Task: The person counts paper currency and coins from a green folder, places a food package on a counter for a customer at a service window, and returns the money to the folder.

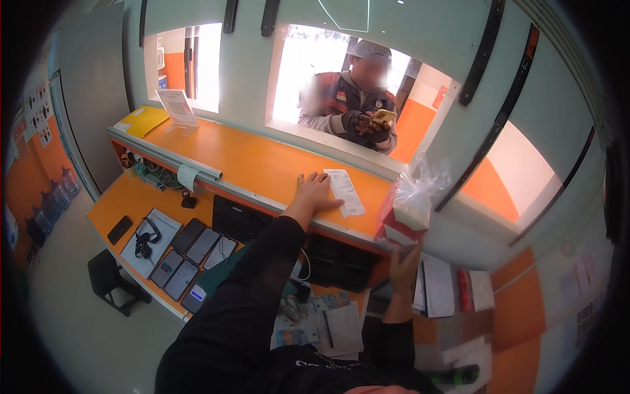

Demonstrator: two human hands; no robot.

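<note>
Black sleeve [246, 282] crossed foreground | left hand [314, 196] lay spread on orange counter [262, 164], apparently steadying receipt [348, 192] | right hand [404, 264] met transparent bag's [425, 187] base, likely supporting; grip unclear

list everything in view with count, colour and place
long flat counter: one, orange, below windows
rectangular windows: three, pale-framed, far wall
person in jacket: one, dark clothing, beyond middle window
slim phone: one, yellow, in that person's hands
printed paper slip: one, white, on counter
clear plastic bag: one, counter's right end
angular box: one, red and white, inside bag
flat packet: one, yellow, counter's left end
upright sign stand: one, clear and white, beside packet
slab phones: about seven, mostly dark, lower desk
paper banknotes: several, bluish, lower desk
low stool: one, black, floor left
large plastic bottles: several, bluish, far left
left hand: one, black-sleeved, at slip's left edge
right hand: one, black-sleeved, at bag's lower edge
</note>
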